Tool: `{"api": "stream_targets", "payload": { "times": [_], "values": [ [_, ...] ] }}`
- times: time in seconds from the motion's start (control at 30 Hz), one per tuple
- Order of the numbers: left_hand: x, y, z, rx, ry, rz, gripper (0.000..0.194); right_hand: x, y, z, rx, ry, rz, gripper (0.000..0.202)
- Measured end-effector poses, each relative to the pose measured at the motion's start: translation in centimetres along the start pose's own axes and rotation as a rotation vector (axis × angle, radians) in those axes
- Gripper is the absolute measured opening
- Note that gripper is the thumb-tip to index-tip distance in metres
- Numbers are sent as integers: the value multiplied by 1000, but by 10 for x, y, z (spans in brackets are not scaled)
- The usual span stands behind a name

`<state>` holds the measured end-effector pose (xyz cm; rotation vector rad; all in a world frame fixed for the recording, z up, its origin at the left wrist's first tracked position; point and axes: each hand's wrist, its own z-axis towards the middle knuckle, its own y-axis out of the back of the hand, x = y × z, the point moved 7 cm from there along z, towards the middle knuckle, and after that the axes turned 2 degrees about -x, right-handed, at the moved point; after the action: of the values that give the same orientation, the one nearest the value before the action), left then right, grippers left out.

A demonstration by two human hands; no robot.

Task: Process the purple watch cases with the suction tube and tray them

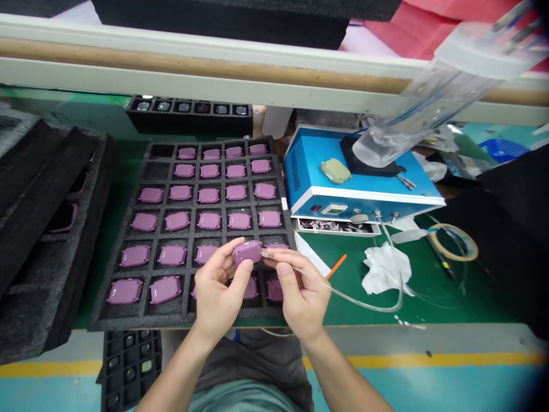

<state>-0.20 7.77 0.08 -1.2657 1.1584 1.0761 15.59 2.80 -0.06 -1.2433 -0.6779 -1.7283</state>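
Note:
My left hand (223,292) grips a purple watch case (247,252) between thumb and fingers, above the near part of a black foam tray (146,315). My right hand (303,292) pinches the tip end of a clear thin tube (364,306), and that tip meets or nearly meets the right side of the case. Below both hands, the tray's compartments hold many similar purple cases (172,255); two compartments at its far left have none. The tube curves right and up to the front of a blue machine (317,154). My hands hide several of the near compartments.
On the blue machine lie a green watch case (335,170) and a clear cylinder (416,109). To its right front are crumpled white tissue (387,268), an orange stick (337,266) and a tape roll (453,241). Stacked foam trays (51,229) stand left; a shelf edge (214,74) crosses behind.

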Motion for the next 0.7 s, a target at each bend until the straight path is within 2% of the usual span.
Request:
{"api": "stream_targets", "payload": {
  "times": [0.7],
  "values": [
    [-4,0,1,15,-52,8,30,-2,-1,0,-2,-15,19,17]
  ]
}}
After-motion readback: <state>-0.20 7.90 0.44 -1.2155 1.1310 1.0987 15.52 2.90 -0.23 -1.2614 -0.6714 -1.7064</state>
